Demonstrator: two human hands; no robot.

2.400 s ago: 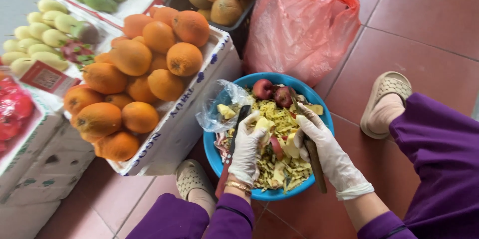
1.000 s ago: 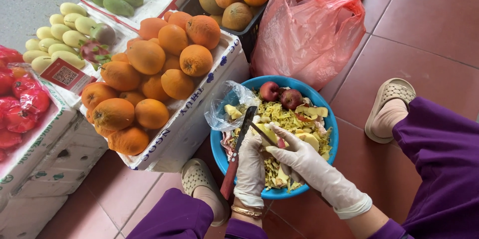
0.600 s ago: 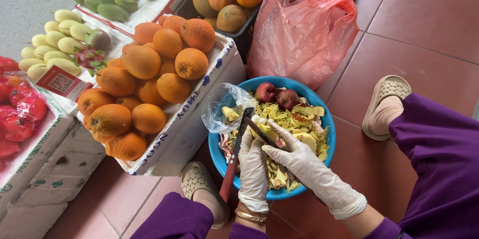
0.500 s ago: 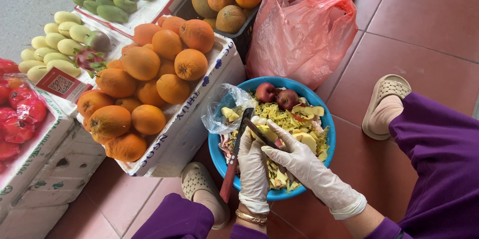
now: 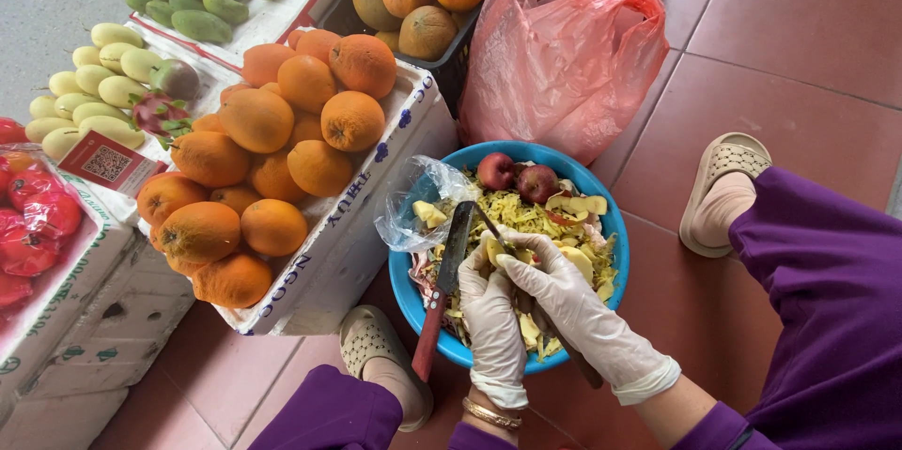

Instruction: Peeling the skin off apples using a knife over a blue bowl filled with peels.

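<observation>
1. Blue plastic basin (image 5: 413, 295) sits on the red tiled floor (image 5: 799, 55) between the person's feet; it serves as the landmark. Inside it lie a heap of yellow fruit peelings (image 5: 526, 215), two reddish apples (image 5: 517, 178) at its far rim and a crumpled clear plastic bag (image 5: 413, 210) at its left rim.
2. Above the basin's middle, the left hand (image 5: 493, 323) and right hand (image 5: 564, 295), both in thin white gloves, are curled closed around a small pale piece of fruit (image 5: 493, 251). A thin dark tool (image 5: 583, 365) runs under the right hand toward the basin's near rim; I cannot tell whether the fingers grip it.
3. A red-handled knife (image 5: 442, 295) rests across the basin's left rim, blade over the peelings, handle hanging out toward the near sandal (image 5: 371, 342). Likely risk: a nudge from the left wrist tips it out toward that foot.
4. Wet peel and thin gloves probably make a slippery hold, so the fruit piece may slide into the scraps, or an edge may skid into a fingertip.
5. Left of the basin, a white foam box (image 5: 348, 243) carries piled orange fruit (image 5: 272, 159); a knee bumping it could set them rolling.
6. Beyond the basin's far rim, a pink plastic bag (image 5: 573, 46) leans close and could sag onto the apples.
</observation>
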